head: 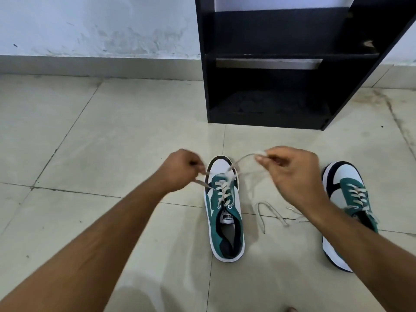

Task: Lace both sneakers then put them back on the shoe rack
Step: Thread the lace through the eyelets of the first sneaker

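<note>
On the tiled floor [112,136] before the black shoe rack [270,70], the middle sneaker [225,212] has its lace [242,159] pinched taut by the left hand [177,170] and right hand [290,172], the 2nd sneaker [346,199] lying to its right.

A home, most likely an entryway or a room corner: large pale floor tiles [108,136] with dark grout lines fill the lower frame, a scuffed, stained white wall [96,25] with a grey skirting runs across the upper left, and a black shoe rack [276,57] stands on the floor at upper right
</note>
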